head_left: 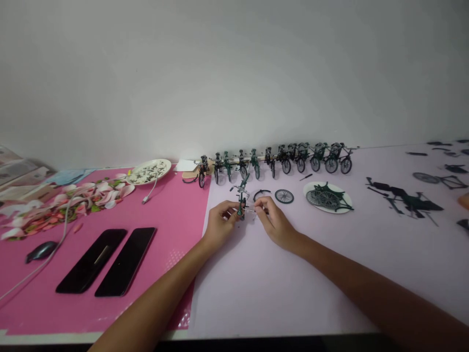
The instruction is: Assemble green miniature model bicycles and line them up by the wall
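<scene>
My left hand (223, 221) is closed around the lower part of a small green model bicycle (242, 191), held above the pale sheet. Pinched in my right hand (275, 224) is a small screwdriver (249, 210), whose thin metal shaft points left and reaches the bicycle's lower part. Its handle is mostly hidden by the fingers. Just beyond my right hand lie a loose model wheel (284, 196) and a thin curved dark part (262, 191). Tiny pieces too small to name lie under the bicycle.
Several finished-looking model bicycles (286, 159) stand along the wall. A white plate (347, 208) holds wheels and green frames; more parts (406, 198) lie at right. At left are two black phones (126, 261), a mouse (41, 251), petals (73, 205), a cable and a plate (166, 166) of small pieces.
</scene>
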A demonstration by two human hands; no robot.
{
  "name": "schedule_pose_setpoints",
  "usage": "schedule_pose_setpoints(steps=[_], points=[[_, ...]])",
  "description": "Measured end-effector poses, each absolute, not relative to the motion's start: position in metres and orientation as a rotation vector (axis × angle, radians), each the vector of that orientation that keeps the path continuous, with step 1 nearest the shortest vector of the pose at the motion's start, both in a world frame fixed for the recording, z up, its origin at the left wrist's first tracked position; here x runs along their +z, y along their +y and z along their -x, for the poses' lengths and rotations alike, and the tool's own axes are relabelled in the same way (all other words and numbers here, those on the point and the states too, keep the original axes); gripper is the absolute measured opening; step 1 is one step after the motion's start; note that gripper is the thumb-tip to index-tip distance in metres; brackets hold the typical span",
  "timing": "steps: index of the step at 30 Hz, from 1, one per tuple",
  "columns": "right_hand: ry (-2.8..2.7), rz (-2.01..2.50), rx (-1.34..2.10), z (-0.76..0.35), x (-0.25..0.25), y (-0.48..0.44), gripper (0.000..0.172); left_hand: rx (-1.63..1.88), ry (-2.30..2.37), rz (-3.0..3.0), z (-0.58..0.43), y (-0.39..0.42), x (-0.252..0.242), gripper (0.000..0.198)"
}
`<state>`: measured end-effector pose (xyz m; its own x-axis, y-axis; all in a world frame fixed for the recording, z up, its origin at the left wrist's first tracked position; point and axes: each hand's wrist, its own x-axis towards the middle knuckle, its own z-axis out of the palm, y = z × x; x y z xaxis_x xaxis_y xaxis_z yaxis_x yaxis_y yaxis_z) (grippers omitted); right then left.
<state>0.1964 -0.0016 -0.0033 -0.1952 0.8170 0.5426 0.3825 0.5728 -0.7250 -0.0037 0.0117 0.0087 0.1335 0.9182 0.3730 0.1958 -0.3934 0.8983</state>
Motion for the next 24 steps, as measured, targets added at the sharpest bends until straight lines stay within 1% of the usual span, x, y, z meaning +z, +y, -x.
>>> schedule_pose_setpoints(steps=[7,12,21,24], points=[[-1.784,0.929,0.493,-0.194,-0.007,0.001,0.016,1.303,1.090,-1.694,0.004,0.011,0.011,0.019],[-1.833,0.890,0.398,-0.195,-0.006,0.003,0.015,1.300,1.103,-1.681,0.005,0.013,0.010,0.020],[-1.854,0.893,0.373,-0.197,-0.003,0.003,0.016,1.293,1.096,-1.646,0.005,0.013,0.011,0.021],[-1.837,0.921,0.287,-0.206,0.003,0.009,0.017,1.295,1.112,-1.622,0.007,0.015,0.011,0.023]])
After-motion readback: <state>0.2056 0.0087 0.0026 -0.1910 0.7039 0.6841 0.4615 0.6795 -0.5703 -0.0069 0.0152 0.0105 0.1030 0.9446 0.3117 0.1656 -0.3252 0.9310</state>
